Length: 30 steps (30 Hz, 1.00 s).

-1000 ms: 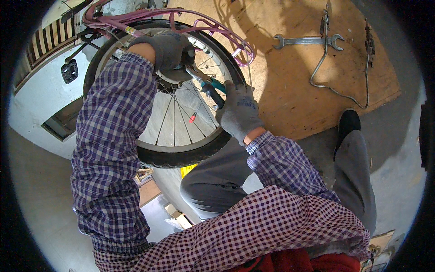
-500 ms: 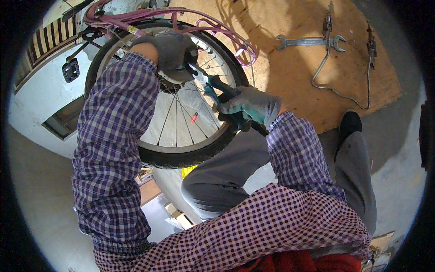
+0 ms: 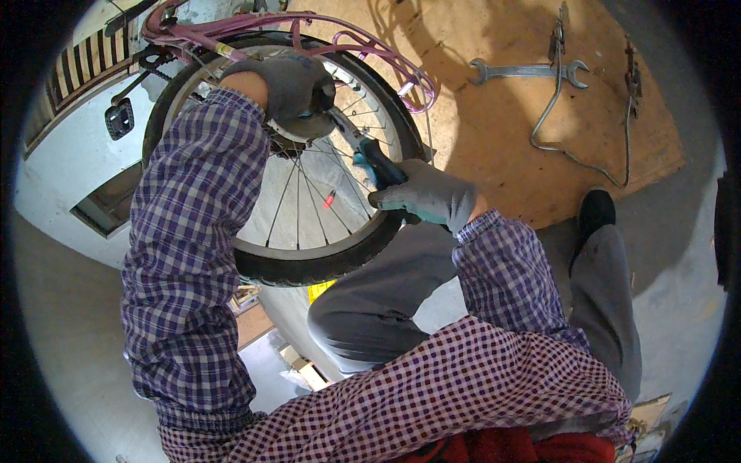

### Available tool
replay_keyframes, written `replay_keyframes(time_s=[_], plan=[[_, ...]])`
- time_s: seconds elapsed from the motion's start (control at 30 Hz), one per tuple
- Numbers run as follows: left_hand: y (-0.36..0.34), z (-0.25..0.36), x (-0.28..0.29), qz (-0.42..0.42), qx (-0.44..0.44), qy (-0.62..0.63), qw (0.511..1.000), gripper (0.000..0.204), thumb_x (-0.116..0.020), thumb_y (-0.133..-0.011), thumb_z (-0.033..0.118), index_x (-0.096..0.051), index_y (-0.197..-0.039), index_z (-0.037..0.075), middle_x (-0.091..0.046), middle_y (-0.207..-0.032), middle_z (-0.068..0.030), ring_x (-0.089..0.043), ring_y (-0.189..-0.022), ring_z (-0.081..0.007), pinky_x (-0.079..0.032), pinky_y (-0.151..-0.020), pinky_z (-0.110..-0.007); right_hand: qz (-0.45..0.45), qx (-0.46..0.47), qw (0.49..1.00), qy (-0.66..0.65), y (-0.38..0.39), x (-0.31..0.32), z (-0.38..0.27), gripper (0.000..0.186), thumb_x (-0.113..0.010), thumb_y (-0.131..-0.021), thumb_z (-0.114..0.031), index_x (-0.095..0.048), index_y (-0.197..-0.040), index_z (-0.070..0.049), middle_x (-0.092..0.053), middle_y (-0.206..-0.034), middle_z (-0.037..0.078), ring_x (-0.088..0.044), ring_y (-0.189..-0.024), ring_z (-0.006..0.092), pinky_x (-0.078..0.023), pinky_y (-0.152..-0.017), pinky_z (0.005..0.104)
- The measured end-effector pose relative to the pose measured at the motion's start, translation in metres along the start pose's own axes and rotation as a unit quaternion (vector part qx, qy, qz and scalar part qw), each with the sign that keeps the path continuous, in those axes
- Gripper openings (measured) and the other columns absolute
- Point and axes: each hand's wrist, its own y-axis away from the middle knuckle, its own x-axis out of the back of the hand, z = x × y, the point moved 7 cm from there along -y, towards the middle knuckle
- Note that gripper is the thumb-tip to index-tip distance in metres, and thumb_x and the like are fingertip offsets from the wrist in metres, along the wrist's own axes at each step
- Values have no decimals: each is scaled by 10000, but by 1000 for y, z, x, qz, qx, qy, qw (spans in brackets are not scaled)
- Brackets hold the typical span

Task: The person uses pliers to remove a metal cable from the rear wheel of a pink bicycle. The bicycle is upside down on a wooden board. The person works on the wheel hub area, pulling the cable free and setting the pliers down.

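A bicycle wheel (image 3: 312, 272) with a black tyre lies beneath both hands, next to a pink bicycle frame (image 3: 231, 25). My left hand (image 3: 297, 92), in a grey glove, is closed over the hub area; whatever its fingers grip there is hidden. In my right hand (image 3: 432, 191), also gloved in grey with teal on the palm side, is a pair of pliers (image 3: 374, 158) with black and teal handles. Their metal jaws point up and left, ending close to my left hand's fingertips. The jaw tips are partly hidden, so I cannot tell whether they bite on anything. A small red piece (image 3: 329, 200) shows among the spokes.
On a wooden board (image 3: 494, 154) to the right lie an open-ended wrench (image 3: 529, 71) and a bent metal rod or cable assembly (image 3: 544, 123). A black pedal (image 3: 120, 118) sticks out at the left. My bent knee (image 3: 347, 324) is close below the tyre.
My right hand has closed further round the pliers, and their handles look nearer together. The pliers have shifted slightly and turned. My left hand stays almost in place.
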Motion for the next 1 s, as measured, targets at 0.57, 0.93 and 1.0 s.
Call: replay_keyframes(time_s=[0.57,0.93,1.0], plan=[[-2,3,3,-21,-18,23,999,378,-767,-735,36,-784,-1102,129,-755,-1132,-135,-722,-1066,-355,-575,-956,-432,333,79,816,465,27,-11,-37,824,-732,-905,-391,-419,-1452,140,-611,-1181,239,-659,-1001,360,-585,-786,435],[-1,1,2,-7,3,8,1000,371,-763,-747,33,-786,-1100,145,-757,-1120,-138,-721,-1044,-368,-579,-914,-454,377,84,786,483,24,-14,-31,951,-806,-831,-439,-398,-1463,142,-593,-1189,238,-642,-1045,370,-586,-781,431],[2,2,4,-6,13,20,1000,380,-760,-751,31,-781,-1112,145,-757,-1118,-142,-722,-1044,-368,-579,-909,-456,390,105,778,481,26,-13,-36,963,-814,-821,-449,-400,-1460,140,-592,-1179,235,-641,-1042,375,-587,-779,432]])
